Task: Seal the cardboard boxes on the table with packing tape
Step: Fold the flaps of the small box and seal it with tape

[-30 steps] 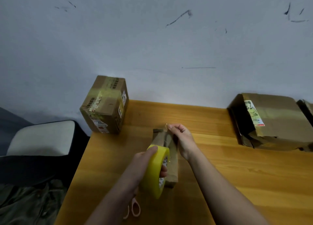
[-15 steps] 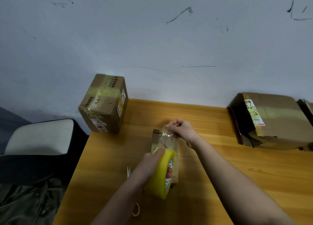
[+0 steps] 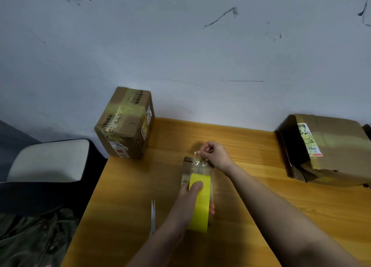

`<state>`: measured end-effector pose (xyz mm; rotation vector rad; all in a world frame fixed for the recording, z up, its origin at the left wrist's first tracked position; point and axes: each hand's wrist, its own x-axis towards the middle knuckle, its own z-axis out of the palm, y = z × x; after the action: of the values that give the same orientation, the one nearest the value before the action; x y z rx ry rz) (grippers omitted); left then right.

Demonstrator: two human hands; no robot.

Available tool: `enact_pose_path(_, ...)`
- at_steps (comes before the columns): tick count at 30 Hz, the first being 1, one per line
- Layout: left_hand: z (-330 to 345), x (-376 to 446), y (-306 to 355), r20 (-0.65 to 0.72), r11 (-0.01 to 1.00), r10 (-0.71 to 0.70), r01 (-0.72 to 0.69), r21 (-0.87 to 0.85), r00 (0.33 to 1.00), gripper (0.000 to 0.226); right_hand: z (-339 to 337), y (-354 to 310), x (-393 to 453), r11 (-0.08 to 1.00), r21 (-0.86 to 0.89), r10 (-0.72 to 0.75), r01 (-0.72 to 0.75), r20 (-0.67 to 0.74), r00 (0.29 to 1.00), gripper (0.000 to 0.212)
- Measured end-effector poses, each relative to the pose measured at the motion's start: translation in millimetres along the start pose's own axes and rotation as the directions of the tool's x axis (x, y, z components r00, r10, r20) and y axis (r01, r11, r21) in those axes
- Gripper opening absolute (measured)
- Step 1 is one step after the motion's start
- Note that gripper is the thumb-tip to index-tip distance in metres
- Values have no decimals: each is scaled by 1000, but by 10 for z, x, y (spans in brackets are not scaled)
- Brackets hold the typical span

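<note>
A small flat cardboard box (image 3: 188,166) lies in the middle of the wooden table (image 3: 251,186). My left hand (image 3: 190,202) grips a yellow roll of packing tape (image 3: 199,204) held over the near part of that box. My right hand (image 3: 212,154) pinches the free end of the clear tape (image 3: 197,166) just past the box's far edge. The strip stretches along the box top between both hands. Most of the small box is hidden under the roll and tape.
A taped cardboard box (image 3: 125,124) stands at the table's far left corner. A larger crumpled box (image 3: 329,150) lies at the far right. Scissors (image 3: 153,216) rest left of my left arm. A chair (image 3: 46,162) stands beyond the table's left edge, against a wall.
My right hand drew the tape end farther away, past the box's far edge. My left hand turned the roll and lowered it onto the box. The scissors came into view.
</note>
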<state>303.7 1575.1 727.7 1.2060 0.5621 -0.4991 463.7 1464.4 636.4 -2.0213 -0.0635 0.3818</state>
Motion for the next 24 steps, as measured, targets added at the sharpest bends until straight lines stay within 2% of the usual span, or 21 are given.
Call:
enact_pose_path(8, -23, 86, -1, -3, 1000, -8, 8, 7, 1000, 26, 38, 55, 103, 993, -20, 115, -114, 102, 988, 27)
enact_pose_path(12, -20, 88, 5, -4, 1000, -9, 9, 1, 1000, 27, 53, 27, 78, 975, 32, 215, -221, 146, 966, 25)
enact_pose_path(15, -39, 118, 6, -29, 1000, -16, 15, -15, 999, 29, 71, -22, 39, 948, 73, 292, -309, 177, 940, 13)
enact_pose_path(16, -40, 117, 5, -29, 1000, -15, 14, -24, 999, 30, 75, -26, 35, 931, 119, 323, -346, 176, 930, 21)
enact_pose_path(18, -29, 98, 0, -21, 1000, -12, 12, -22, 1000, 29, 124, 8, 59, 888, 219, 387, -405, 122, 914, 44)
enact_pose_path(19, -23, 87, 3, -19, 1000, -9, 9, -20, 1000, 28, 173, 38, 68, 885, 223, 405, -409, 64, 912, 48)
enact_pose_path(20, -23, 90, -2, -20, 1000, -8, 7, -18, 1000, 27, 237, 58, 69, 891, 205, 414, -405, 3, 910, 47)
enact_pose_path(22, -28, 108, -10, -23, 1000, -11, 10, -8, 1000, 29, 344, 119, 87, 881, 243, 437, -406, -85, 896, 30)
enact_pose_path(24, -39, 103, -12, -26, 1000, -15, 15, -8, 1000, 29, 327, 127, 55, 811, 418, 461, -410, -24, 887, 28)
